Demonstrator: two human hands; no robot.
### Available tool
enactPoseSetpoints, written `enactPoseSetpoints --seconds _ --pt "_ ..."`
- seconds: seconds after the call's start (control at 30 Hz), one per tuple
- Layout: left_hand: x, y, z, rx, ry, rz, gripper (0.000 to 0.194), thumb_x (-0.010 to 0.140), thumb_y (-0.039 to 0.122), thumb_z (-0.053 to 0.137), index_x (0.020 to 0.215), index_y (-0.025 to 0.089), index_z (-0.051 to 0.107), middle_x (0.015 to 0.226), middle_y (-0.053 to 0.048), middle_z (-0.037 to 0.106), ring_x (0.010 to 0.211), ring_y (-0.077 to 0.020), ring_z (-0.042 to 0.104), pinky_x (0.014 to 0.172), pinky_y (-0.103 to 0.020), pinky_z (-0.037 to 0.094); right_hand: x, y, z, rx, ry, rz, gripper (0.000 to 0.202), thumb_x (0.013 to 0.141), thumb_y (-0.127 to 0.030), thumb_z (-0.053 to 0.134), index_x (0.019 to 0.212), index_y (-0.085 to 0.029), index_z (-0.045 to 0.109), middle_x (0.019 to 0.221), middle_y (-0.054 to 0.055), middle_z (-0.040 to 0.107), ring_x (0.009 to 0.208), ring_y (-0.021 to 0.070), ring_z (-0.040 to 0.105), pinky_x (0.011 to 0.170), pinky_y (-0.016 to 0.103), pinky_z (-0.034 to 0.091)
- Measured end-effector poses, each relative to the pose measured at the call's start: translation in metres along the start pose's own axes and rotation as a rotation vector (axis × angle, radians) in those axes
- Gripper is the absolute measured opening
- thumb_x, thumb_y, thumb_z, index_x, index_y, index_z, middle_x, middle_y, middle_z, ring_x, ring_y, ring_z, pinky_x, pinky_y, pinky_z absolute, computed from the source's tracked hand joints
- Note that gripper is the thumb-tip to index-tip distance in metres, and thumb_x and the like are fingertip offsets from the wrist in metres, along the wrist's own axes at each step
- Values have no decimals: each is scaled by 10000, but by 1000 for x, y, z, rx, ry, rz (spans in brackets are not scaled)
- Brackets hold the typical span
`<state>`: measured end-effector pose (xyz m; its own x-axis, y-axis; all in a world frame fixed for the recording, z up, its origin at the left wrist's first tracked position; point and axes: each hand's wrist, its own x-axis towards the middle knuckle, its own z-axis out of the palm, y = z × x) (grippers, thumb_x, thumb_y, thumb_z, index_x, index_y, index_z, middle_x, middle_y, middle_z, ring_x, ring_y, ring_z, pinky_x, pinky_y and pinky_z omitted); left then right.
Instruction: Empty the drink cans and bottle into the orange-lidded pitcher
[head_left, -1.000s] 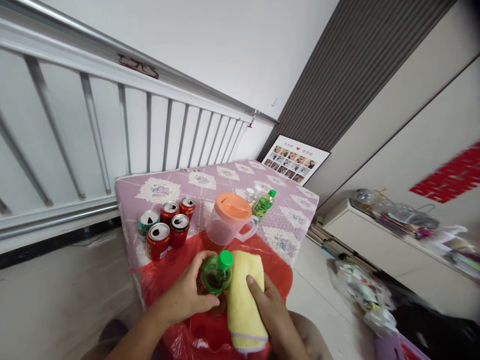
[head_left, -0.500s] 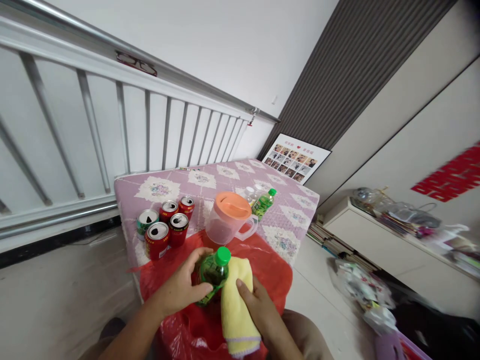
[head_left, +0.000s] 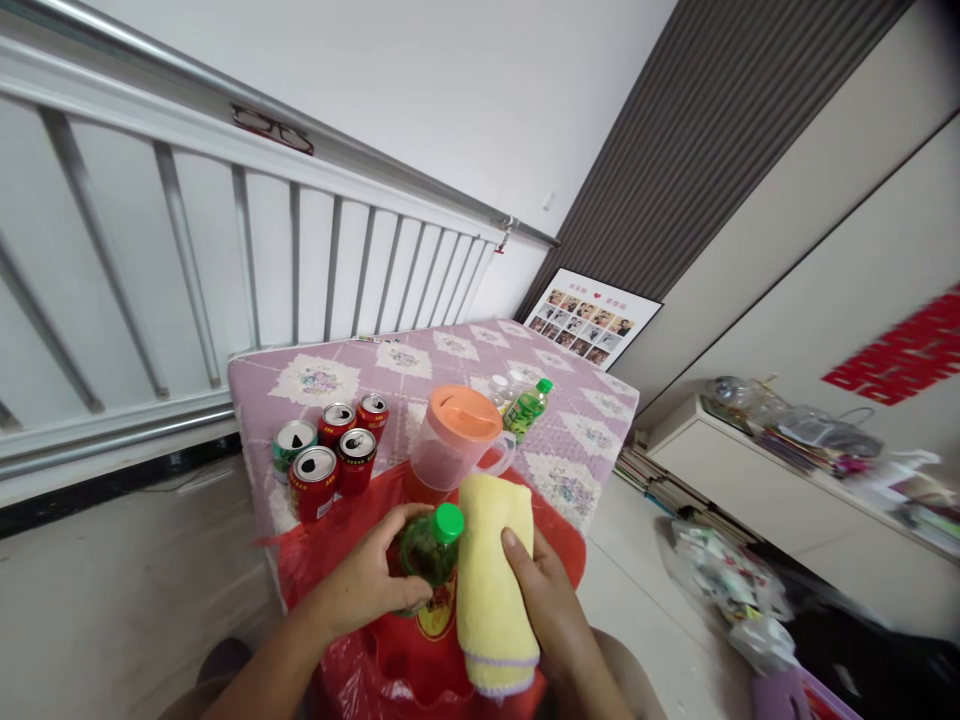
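My left hand (head_left: 379, 575) is wrapped round a green plastic bottle (head_left: 427, 548) with a bright green cap, tilted over a red plastic bag (head_left: 337, 548). Folded yellow cloth (head_left: 495, 585) with a purple-stitched edge is gripped in my right hand (head_left: 547, 595), thumb across its front. The cloth is close beside the bottle, to its right. Just beyond them stands a clear pitcher (head_left: 439, 450) with an orange lid. The lower part of the bottle is partly hidden by my left fingers.
Several opened red cans (head_left: 313, 485) and a green can (head_left: 289, 445) stand at the table's left. Behind the pitcher are another green-capped bottle (head_left: 527, 408) and clear bottles. The table has a purple floral cover (head_left: 457, 345). A white radiator (head_left: 270, 250) runs along the wall.
My right hand has moved the cloth up and to the right, slightly away from the bottle. A yellow print on the red bag now shows below the bottle. My left hand has barely moved.
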<state>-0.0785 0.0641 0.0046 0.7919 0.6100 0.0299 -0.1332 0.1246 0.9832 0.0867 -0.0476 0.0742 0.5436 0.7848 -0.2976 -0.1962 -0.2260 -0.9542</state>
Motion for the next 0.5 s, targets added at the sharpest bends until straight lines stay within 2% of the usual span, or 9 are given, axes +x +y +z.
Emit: enactPoseSetpoints --seconds 0.17,0.33,0.4,0.5 --pt "0 -1 -5 7 -34 9 726 651 53 618 1308 253 386 1279 -42 556 1209 -234 513 1034 -381 411 7 20 0 -96 -73 43 506 781 -565 640 1097 -171 606 770 58 744 635 219 680 598 336 526" --pt "-2 2 -5 73 -38 53 614 679 42 576 1233 248 414 1251 -38 563 1161 -213 541 1009 -370 419 14 38 -8 -376 -83 -105 496 749 -551 669 1065 -169 649 930 93 752 850 281 692 757 401 531" --pt "-2 2 -5 81 -48 55 619 680 37 566 1239 250 410 1249 -36 561 1162 -213 539 1011 -372 417 14 37 -10 -401 -62 -128 500 747 -549 668 1068 -166 647 979 104 748 878 287 688 765 407 532" --pt "-2 2 -6 73 -55 40 638 674 38 566 1253 250 402 1262 -39 552 1189 -221 521 1032 -385 403 11 23 -11 -299 -33 -85 506 747 -550 672 1087 -179 626 974 99 751 808 271 700 694 381 545"
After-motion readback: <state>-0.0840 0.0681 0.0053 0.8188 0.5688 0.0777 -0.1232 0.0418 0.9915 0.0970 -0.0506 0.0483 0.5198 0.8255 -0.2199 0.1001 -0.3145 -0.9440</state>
